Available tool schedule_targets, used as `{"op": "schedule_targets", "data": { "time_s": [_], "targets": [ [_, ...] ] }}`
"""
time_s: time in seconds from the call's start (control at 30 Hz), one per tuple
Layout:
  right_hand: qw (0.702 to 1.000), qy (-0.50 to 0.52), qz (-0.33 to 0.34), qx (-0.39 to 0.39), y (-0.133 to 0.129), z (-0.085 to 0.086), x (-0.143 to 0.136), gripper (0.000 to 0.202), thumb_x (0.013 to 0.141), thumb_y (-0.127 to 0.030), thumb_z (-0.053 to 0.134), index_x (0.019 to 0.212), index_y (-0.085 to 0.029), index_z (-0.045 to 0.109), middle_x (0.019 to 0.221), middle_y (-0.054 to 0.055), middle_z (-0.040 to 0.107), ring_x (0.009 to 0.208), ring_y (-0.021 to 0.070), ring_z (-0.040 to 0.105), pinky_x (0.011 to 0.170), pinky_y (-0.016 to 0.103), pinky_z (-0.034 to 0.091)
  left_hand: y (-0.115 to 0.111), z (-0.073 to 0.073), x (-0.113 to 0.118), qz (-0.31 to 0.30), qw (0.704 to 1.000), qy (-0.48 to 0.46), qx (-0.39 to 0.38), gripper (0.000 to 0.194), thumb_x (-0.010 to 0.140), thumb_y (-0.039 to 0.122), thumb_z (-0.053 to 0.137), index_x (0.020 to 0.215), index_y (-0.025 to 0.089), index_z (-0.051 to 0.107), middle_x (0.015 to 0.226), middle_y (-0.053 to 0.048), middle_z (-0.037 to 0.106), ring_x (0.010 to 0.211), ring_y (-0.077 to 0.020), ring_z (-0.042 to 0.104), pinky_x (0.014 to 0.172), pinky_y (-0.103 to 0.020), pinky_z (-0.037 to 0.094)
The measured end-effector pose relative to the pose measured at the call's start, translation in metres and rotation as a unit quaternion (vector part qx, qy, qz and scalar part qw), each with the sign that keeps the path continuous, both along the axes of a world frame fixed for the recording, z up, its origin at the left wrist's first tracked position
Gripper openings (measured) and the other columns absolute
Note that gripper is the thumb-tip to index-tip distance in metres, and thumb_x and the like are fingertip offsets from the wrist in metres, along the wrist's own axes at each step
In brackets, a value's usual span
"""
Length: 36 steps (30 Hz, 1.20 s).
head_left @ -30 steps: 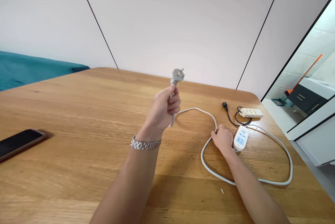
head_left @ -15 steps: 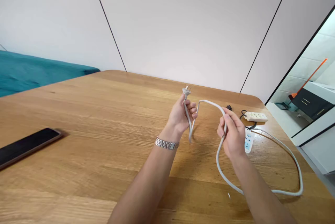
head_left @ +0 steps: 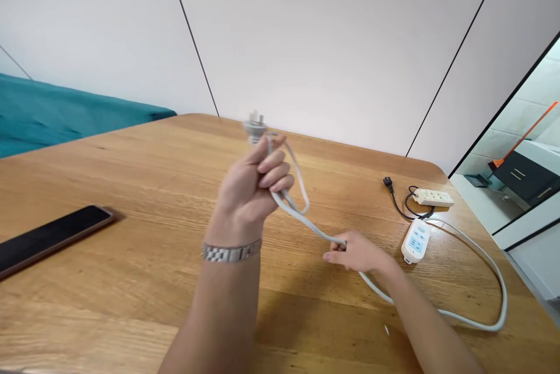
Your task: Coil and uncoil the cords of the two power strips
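Left hand point(head_left: 260, 178) clenched around the white, round, flexible cord point(head_left: 308, 224) below its pale three-pin plug point(head_left: 255, 129), presumably to hold the loop gathered; right hand point(head_left: 356, 251) grasping farther along, likely to steady the span between. The white, blue-faced, oblong plastic socket strip point(head_left: 415, 241) lies rightward on the brown wooden bench point(head_left: 114, 170).

Left wrist point(head_left: 234, 231): silver-coloured, close-fitting metal band point(head_left: 231, 253) of jointed links. Left hand point(head_left: 258, 181), right hand point(head_left: 359, 251) and both forearms point(head_left: 219, 313) bare.
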State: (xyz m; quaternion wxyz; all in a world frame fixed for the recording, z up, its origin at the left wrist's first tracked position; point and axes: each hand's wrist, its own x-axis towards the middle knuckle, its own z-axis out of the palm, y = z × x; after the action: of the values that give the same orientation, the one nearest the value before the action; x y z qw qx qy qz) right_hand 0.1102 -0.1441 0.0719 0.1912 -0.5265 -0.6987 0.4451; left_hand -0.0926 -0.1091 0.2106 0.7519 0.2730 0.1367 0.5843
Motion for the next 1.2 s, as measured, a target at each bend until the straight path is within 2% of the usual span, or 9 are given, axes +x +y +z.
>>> {"op": "schedule_targets", "data": {
  "time_s": [0.17,0.27,0.37,0.47,0.57,0.7,0.83,1.03,1.2],
  "targets": [
    [0.978,-0.005,-0.107,-0.177,0.014,-0.012,0.049,0.033,0.079,-0.044,0.064,0.061,-0.018,0.052,0.039,-0.007,0.048,0.035,0.0077,0.044,0.041,0.019,0.037,-0.019,0.015,-0.036,0.132,0.990,0.012,0.054,0.044,0.103,0.029,0.020,0.074,0.018,0.050,0.039,0.008,0.031,0.028,-0.0037,0.023,0.030,-0.015,0.020],
    [0.977,-0.017,-0.090,-0.191,0.012,-0.005,0.077,0.039,0.074,-0.049,0.068,0.055,-0.017,0.055,0.035,-0.005,0.047,0.031,0.0070,0.042,0.037,0.018,0.033,-0.022,0.015,-0.053,0.179,0.980,0.049,0.068,0.036,0.102,0.030,0.033,0.074,0.018,0.052,0.040,0.009,0.029,0.027,-0.0028,0.024,0.030,-0.015,0.017],
    [0.971,0.105,-0.141,-0.161,0.010,0.012,0.091,0.043,0.070,-0.052,0.069,0.051,-0.018,0.050,0.030,-0.010,0.033,0.027,0.0024,0.024,0.033,0.016,0.018,-0.017,0.011,-0.054,0.162,0.975,0.130,0.085,0.035,0.099,0.028,0.037,0.073,0.019,0.057,0.040,0.009,0.020,0.026,-0.0029,0.017,0.032,-0.017,0.009],
    [0.908,0.308,-0.262,-0.108,0.006,0.037,0.082,0.041,0.071,-0.053,0.064,0.054,-0.020,0.046,0.032,-0.014,0.024,0.027,0.0025,0.016,0.032,0.017,0.016,-0.009,0.003,-0.035,0.080,0.972,0.190,0.115,0.025,0.092,0.030,0.051,0.071,0.019,0.059,0.042,0.010,0.016,0.029,-0.0031,0.012,0.034,-0.018,0.007],
    [0.825,0.466,-0.318,-0.014,-0.004,0.059,0.059,0.034,0.075,-0.048,0.062,0.062,-0.021,0.047,0.037,-0.013,0.027,0.028,0.0035,0.021,0.032,0.017,0.021,-0.004,-0.007,-0.001,0.000,0.967,0.222,0.127,0.024,0.086,0.034,0.059,0.069,0.018,0.057,0.043,0.011,0.016,0.032,-0.0027,0.009,0.033,-0.016,0.010],
    [0.753,0.536,-0.368,0.103,-0.020,0.075,0.030,0.032,0.074,-0.045,0.067,0.067,-0.020,0.049,0.042,-0.011,0.034,0.031,0.0033,0.027,0.032,0.016,0.021,-0.008,-0.016,0.037,-0.057,0.961,0.233,0.135,0.039,0.082,0.044,0.064,0.060,0.018,0.044,0.044,0.011,0.017,0.035,-0.0025,0.011,0.032,-0.013,0.013],
    [0.748,0.527,-0.384,0.123,-0.025,0.075,0.020,0.035,0.072,-0.046,0.070,0.063,-0.019,0.051,0.041,-0.010,0.036,0.031,0.0028,0.028,0.032,0.016,0.020,-0.015,-0.018,0.046,-0.086,0.953,0.249,0.149,0.050,0.079,0.052,0.066,0.057,0.018,0.037,0.045,0.011,0.017,0.036,-0.0019,0.012,0.033,-0.013,0.014],
    [0.767,0.521,-0.364,0.087,-0.018,0.072,0.030,0.036,0.069,-0.049,0.073,0.067,-0.019,0.053,0.042,-0.012,0.032,0.030,0.0020,0.026,0.031,0.016,0.017,-0.009,-0.013,0.033,-0.130,0.969,0.187,0.095,0.047,0.089,0.053,0.053,0.060,0.019,0.040,0.045,0.010,0.015,0.035,-0.0033,0.008,0.032,-0.015,0.014],
    [0.779,0.509,-0.366,0.029,0.001,0.060,0.057,0.034,0.074,-0.047,0.067,0.067,-0.022,0.045,0.042,-0.013,0.025,0.029,0.0040,0.023,0.031,0.018,0.019,-0.002,-0.005,0.012,-0.068,0.991,0.111,0.041,0.049,0.096,0.047,0.042,0.057,0.019,0.032,0.045,0.008,0.014,0.036,-0.0053,0.006,0.033,-0.020,0.012]
  ]
}}
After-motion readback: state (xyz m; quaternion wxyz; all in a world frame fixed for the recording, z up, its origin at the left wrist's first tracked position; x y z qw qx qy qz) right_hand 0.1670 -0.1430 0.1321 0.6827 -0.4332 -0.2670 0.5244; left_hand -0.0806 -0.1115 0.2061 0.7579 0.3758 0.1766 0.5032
